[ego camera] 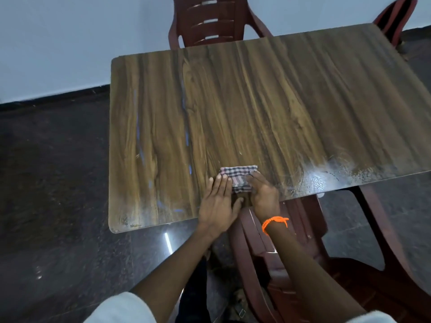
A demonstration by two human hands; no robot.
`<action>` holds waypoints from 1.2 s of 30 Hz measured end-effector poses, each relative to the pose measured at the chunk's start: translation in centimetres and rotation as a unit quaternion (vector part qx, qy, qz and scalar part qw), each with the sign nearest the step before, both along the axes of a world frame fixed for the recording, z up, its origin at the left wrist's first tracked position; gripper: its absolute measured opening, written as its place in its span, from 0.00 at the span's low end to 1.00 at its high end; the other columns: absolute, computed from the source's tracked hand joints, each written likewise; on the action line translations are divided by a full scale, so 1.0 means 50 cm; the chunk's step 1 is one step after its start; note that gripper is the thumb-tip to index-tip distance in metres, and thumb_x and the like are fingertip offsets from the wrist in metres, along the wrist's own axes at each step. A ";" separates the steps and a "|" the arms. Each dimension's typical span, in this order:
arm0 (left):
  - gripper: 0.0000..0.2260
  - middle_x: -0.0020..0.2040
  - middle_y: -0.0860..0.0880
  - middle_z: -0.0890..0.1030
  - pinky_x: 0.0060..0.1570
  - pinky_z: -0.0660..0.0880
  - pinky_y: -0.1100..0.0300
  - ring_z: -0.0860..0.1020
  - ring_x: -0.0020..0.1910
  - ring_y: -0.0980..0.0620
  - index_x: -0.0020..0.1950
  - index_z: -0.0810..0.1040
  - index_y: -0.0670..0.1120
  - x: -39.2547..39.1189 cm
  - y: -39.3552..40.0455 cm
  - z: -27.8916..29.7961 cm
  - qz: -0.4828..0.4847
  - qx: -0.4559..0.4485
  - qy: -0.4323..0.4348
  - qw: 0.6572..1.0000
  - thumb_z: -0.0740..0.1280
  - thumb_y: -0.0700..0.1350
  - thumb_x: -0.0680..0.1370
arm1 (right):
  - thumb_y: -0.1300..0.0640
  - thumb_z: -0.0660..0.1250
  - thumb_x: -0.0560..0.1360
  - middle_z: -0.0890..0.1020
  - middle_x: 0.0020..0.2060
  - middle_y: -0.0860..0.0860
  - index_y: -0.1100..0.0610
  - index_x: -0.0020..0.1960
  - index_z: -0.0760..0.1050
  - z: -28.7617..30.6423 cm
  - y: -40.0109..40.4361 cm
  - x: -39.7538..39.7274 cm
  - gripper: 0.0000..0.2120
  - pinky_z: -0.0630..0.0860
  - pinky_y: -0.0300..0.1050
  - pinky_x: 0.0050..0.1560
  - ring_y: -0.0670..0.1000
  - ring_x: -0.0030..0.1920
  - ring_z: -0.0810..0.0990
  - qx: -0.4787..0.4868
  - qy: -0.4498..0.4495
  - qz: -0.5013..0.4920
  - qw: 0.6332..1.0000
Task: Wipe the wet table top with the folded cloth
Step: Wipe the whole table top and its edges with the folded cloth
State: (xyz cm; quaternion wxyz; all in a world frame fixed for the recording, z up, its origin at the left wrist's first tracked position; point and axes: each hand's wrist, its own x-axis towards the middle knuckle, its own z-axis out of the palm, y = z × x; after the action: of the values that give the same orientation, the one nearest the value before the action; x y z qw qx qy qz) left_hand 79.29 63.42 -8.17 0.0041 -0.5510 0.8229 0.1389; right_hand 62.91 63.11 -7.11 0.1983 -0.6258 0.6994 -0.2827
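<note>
A folded checked cloth (238,177) lies flat on the wood-grain table top (256,108), close to the near edge. My left hand (218,203) rests flat with its fingertips on the cloth's left part. My right hand (263,194), with an orange thread around the wrist, presses on the cloth's right part, fingers together. A wet, shiny patch (326,180) covers the near right of the table, and thin streaks of water (186,134) run along the left half.
A maroon plastic chair (291,252) stands under the near edge, below my arms. Another maroon chair (210,22) is at the far side, and a third (396,17) at the far right corner. Dark polished floor surrounds the table.
</note>
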 end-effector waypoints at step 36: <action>0.37 0.81 0.39 0.60 0.81 0.43 0.48 0.51 0.83 0.45 0.81 0.59 0.38 0.171 0.113 0.017 0.080 0.038 0.020 0.996 0.48 0.62 0.81 | 0.74 0.65 0.68 0.80 0.61 0.49 0.55 0.56 0.82 -0.029 0.065 0.153 0.23 0.77 0.43 0.58 0.46 0.60 0.79 -0.005 -0.036 0.093 0.995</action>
State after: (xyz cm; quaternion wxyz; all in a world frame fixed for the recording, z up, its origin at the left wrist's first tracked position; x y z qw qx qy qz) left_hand 87.87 69.06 -7.34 -0.0022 -0.6114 0.7704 0.1806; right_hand 70.58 66.36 -8.54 0.2454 -0.6788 0.6289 -0.2889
